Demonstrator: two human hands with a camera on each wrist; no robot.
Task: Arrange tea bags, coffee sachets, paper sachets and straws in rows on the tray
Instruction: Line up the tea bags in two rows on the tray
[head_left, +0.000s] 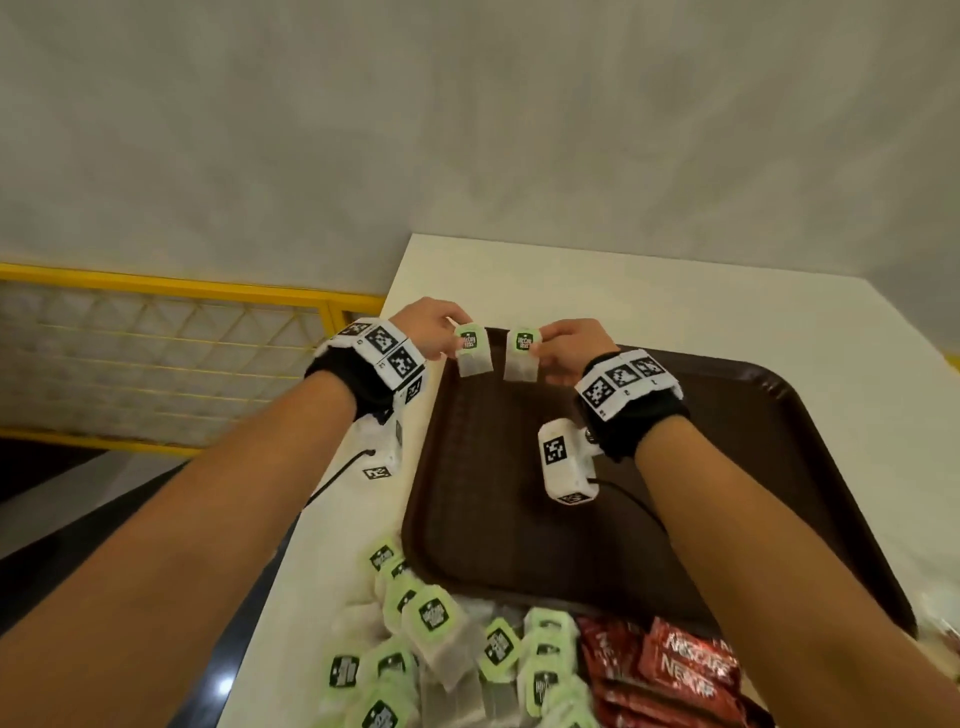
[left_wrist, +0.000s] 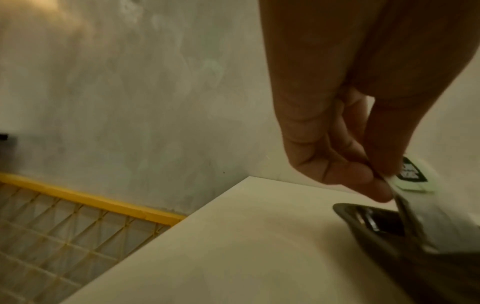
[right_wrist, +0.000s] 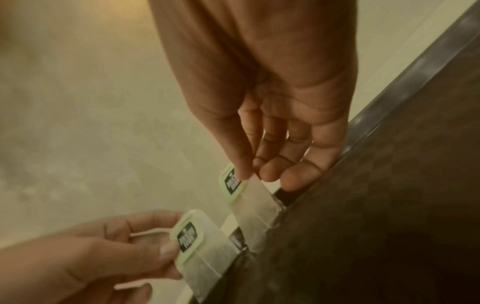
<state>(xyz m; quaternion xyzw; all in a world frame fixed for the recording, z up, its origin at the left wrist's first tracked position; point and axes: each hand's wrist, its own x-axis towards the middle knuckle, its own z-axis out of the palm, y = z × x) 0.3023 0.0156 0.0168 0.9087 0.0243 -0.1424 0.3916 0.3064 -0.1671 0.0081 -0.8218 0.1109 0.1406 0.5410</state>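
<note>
Each hand pinches one tea bag at the far-left corner of the brown tray (head_left: 727, 519): the left hand (head_left: 428, 325) holds the left tea bag (head_left: 472, 351) by its top between thumb and fingers, and the right hand (head_left: 574, 348) holds the right tea bag (head_left: 522, 356) the same way. Both bags are pale translucent paper pouches with a light-green tag carrying a dark label; the print is too blurred to read. They hang side by side, close but apart, lower edges at the tray's far rim; whether they touch the tray floor is hard to tell. The tray sits on the white table (head_left: 623, 291). At the near edge lies a loose pile of tea bags (head_left: 441, 649) and, to its right, red coffee sachets (head_left: 675, 670), both cut off by the frame bottom and partly covered by the right forearm. The left wrist view shows only part of its bag's tag behind the fingers.
</note>
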